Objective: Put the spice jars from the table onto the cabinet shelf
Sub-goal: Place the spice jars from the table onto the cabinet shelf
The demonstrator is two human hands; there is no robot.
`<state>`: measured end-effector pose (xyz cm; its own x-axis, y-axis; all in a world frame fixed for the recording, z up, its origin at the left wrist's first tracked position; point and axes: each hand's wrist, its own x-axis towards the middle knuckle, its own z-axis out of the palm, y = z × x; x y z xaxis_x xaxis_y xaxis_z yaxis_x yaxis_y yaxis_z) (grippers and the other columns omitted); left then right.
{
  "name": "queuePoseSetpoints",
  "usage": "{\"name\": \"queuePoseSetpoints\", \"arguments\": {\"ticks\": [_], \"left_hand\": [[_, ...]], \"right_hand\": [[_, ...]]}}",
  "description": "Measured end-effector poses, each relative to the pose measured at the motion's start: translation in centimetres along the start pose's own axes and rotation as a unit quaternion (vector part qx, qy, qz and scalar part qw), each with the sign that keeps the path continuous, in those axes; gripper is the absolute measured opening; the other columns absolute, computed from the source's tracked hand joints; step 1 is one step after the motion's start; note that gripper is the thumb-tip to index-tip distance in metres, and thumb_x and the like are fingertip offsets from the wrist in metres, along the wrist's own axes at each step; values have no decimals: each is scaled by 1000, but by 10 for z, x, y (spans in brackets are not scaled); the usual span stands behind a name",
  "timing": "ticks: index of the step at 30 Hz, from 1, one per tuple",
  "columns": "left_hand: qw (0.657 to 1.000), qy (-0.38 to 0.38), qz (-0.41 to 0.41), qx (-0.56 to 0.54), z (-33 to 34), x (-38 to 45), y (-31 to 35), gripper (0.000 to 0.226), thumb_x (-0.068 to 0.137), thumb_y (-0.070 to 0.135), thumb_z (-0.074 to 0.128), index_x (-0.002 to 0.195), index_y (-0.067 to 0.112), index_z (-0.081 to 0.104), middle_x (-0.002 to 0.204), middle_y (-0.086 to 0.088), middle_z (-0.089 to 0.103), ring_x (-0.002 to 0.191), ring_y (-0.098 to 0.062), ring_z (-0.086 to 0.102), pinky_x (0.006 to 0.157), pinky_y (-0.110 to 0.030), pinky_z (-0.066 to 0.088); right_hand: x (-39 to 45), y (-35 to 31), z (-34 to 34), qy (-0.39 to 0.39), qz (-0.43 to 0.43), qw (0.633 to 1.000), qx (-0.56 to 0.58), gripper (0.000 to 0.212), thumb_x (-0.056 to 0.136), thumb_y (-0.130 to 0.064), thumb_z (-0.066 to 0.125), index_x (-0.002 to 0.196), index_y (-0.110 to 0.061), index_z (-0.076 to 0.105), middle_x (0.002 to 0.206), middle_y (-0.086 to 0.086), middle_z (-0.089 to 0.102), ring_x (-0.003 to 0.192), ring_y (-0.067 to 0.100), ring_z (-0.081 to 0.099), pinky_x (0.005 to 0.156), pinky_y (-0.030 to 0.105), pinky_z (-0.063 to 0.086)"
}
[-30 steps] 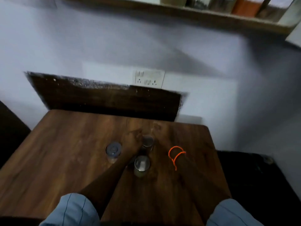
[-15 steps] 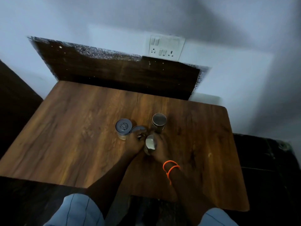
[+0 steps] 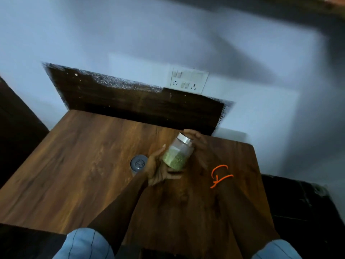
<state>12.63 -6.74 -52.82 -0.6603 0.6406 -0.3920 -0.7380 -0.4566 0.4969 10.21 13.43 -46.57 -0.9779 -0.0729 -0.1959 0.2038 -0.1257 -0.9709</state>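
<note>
A clear spice jar with a silver lid and green contents is lifted off the wooden table, tilted with its lid toward the wall. My left hand cups its base and side from the left. My right hand, with an orange thread on the wrist, holds its upper part near the lid. A second jar with a grey lid stands on the table just left of my left hand. A sliver of the cabinet shelf shows at the top right corner. Any other jars are hidden behind my hands.
The white wall behind the table carries a switch and socket plate above a dark wooden panel. Dark furniture stands at the left, and a dark surface lies right of the table.
The green spice jar stood on the table half a second ago and is now lifted and tilted between both hands. The camera has tipped upward.
</note>
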Motion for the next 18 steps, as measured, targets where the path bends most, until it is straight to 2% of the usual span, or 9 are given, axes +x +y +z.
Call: {"name": "queuePoseSetpoints", "arguments": {"ticks": [2, 3, 5, 8, 10, 13, 16, 18], "left_hand": [[998, -1, 51, -36, 14, 4, 17, 68, 95, 46, 64, 151, 15, 43, 148, -25, 53, 136, -48, 50, 101, -62, 51], [996, 0, 85, -24, 26, 5, 27, 68, 94, 42, 67, 151, 14, 42, 146, -24, 55, 134, -46, 53, 98, -59, 54], [982, 26, 179, 46, 52, 6, 46, 64, 97, 39, 66, 152, 16, 42, 143, -20, 59, 132, -41, 57, 99, -55, 54], [937, 84, 303, 152, 90, 3, 72, 55, 93, 37, 71, 146, 33, 54, 143, -9, 61, 129, -30, 62, 103, -48, 54], [922, 92, 340, 162, 107, 1, 89, 51, 92, 30, 72, 141, 37, 59, 142, -7, 63, 129, -29, 62, 102, -46, 55], [906, 86, 375, 179, 126, -3, 119, 61, 93, 5, 68, 150, 21, 51, 135, -9, 67, 126, -31, 64, 105, -51, 53], [916, 36, 371, 151, 154, -16, 149, 80, 86, 1, 70, 157, 14, 37, 129, -7, 71, 122, -27, 66, 106, -44, 53], [915, -23, 369, 164, 171, -27, 164, 68, 90, 0, 68, 152, 9, 44, 139, -15, 64, 131, -33, 60, 111, -43, 48]], "right_hand": [[9, -21, 4, 53, -6, 998, 27, 39, 91, -8, 60, 130, -9, 61, 103, 7, 72, 90, 17, 69, 79, 31, 54], [14, -32, 5, 82, -17, 996, 28, 38, 95, -4, 59, 133, -9, 60, 99, 2, 72, 83, 11, 70, 72, 28, 55], [21, -49, 8, 99, -32, 994, 25, 45, 95, 2, 64, 138, -6, 55, 107, 2, 72, 86, 9, 72, 68, 26, 59], [20, -75, 17, 64, -74, 995, 18, 54, 86, -6, 79, 135, -14, 59, 116, 6, 74, 95, 13, 76, 69, 26, 62], [19, -96, 22, 42, -111, 993, 21, 60, 77, -15, 86, 132, -19, 63, 120, 6, 76, 105, 18, 76, 79, 30, 63], [22, -137, 20, 11, -145, 987, 66, 65, 77, -5, 83, 137, -15, 60, 125, 11, 74, 113, 26, 73, 85, 35, 62], [22, -177, 20, -34, -188, 980, 58, 65, 78, 5, 80, 136, -16, 61, 130, 13, 71, 115, 27, 72, 88, 34, 61], [19, -201, 23, -50, -215, 974, 48, 68, 75, 2, 82, 137, -16, 60, 134, 12, 69, 119, 26, 70, 89, 35, 60]]}}
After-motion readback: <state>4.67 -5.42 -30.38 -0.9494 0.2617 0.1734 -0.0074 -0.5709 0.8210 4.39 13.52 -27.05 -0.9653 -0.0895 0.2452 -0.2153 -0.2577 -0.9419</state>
